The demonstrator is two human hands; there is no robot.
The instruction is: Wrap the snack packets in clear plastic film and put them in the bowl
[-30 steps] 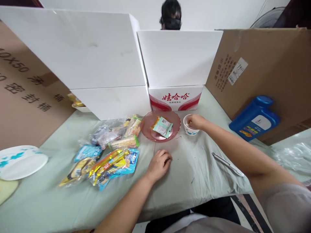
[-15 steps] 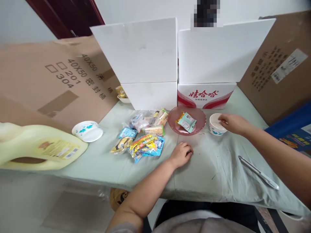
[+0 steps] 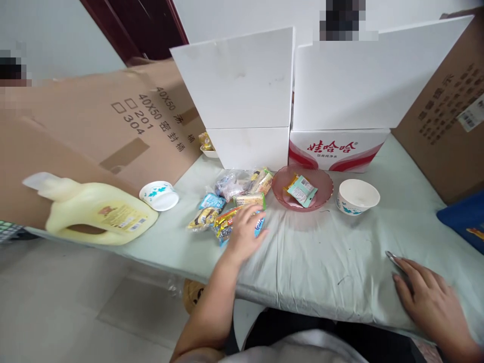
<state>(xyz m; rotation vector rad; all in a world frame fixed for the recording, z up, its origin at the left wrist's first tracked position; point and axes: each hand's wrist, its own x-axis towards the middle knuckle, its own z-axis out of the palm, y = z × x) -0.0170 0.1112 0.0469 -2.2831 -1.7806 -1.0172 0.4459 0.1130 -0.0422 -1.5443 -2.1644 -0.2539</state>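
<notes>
My left hand point(image 3: 246, 233) is open, its fingers spread over several bright snack packets point(image 3: 224, 221) and partly hiding them. Its touch on them cannot be made out. At the table's right, my right hand point(image 3: 431, 295) lies open over a silver pen point(image 3: 391, 258), and only the pen's near-left end shows past the fingertips. Between the hands, farther back, is a pink glass bowl point(image 3: 279, 197) with a light green packet point(image 3: 301, 190) inside. To its right stands a white paper bowl point(image 3: 358, 195) with a blue pattern.
A white carton point(image 3: 338, 148) and white panels point(image 3: 234, 91) stand behind the bowls. Brown cardboard point(image 3: 124, 141) walls the left side. A second paper bowl point(image 3: 159, 195) lies tipped near a pale yellow jug point(image 3: 102, 212). A blue object point(image 3: 463, 222) lies at the right edge.
My left hand has moved left onto the snack packets, opening its fingers. My right hand has left the paper bowl and come down over the pen. The view has turned left.
</notes>
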